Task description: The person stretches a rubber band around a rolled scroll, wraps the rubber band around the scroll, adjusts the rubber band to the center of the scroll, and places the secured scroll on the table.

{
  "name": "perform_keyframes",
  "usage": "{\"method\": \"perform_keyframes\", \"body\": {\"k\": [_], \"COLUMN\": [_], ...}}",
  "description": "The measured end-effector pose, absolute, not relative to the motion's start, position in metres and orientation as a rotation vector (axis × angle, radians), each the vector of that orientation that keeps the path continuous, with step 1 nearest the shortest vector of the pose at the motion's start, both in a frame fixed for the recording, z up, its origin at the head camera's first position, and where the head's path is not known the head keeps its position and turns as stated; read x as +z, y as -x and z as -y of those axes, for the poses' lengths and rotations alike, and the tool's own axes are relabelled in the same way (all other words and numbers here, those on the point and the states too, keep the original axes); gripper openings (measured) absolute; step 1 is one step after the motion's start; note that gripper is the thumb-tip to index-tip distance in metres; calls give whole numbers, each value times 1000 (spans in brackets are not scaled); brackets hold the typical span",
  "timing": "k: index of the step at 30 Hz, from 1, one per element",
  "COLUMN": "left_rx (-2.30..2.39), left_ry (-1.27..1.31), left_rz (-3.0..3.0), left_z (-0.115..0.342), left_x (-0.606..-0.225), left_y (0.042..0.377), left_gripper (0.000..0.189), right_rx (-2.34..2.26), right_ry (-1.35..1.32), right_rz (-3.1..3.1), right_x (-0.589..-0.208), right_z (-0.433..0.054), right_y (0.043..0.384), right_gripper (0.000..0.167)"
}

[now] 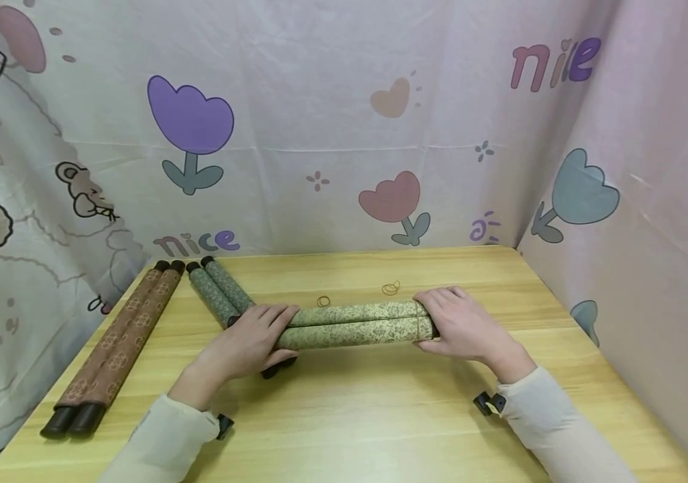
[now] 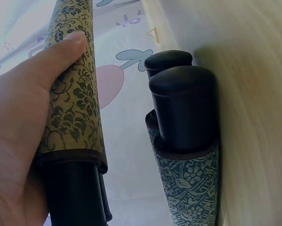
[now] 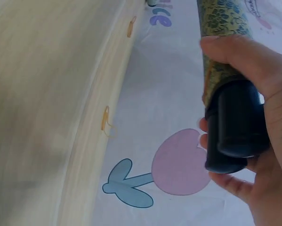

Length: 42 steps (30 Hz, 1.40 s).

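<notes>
Both hands hold up a yellow-green floral scroll (image 1: 356, 323), its two rolls side by side and its end knobs dark. My left hand (image 1: 256, 341) grips the left end, thumb along the near roll. My right hand (image 1: 461, 327) wraps the right end, where a thin rubber band (image 1: 418, 320) circles the rolls. In the right wrist view, the black knobs (image 3: 242, 122) lie within the right hand's grasp. A dark green patterned scroll (image 2: 190, 188) lies on the table, partly hidden behind the left hand in the head view.
A brown patterned scroll (image 1: 121, 335) lies along the table's left side. Two loose rubber bands, one (image 1: 323, 302) left of the other (image 1: 390, 288), lie toward the back of the wooden table (image 1: 368, 422). A printed curtain (image 1: 296, 100) hangs behind and at both sides.
</notes>
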<state>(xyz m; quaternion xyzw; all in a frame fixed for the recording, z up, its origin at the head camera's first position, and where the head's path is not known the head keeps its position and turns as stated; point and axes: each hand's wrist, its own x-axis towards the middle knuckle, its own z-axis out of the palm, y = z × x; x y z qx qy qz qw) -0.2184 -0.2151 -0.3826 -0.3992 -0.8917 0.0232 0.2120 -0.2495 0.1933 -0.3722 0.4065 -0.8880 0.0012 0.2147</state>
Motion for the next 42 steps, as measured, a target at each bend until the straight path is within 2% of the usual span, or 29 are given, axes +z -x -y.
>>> {"method": "perform_keyframes", "body": {"k": [11, 20, 26, 36, 42], "left_rx": [67, 62, 85, 59, 48], "left_ry": [1116, 1109, 1128, 1120, 1125], "left_rz": [2456, 2451, 2432, 2447, 2456], "left_z": [215, 215, 213, 215, 214], "left_x": [-385, -386, -385, -385, -385], "left_y": [220, 217, 218, 219, 219], "left_gripper": [78, 77, 79, 79, 78], "right_rx": [-23, -21, -56, 69, 29], "right_ry": [-1169, -1139, -1128, -1105, -1062], "right_rz": [2410, 2377, 2413, 2600, 2634], "right_x": [-378, -381, -381, -373, -366], "right_z": [-188, -178, -170, -175, -190], "right_y": [251, 246, 239, 238, 239], "right_gripper": [77, 85, 90, 110, 100]}}
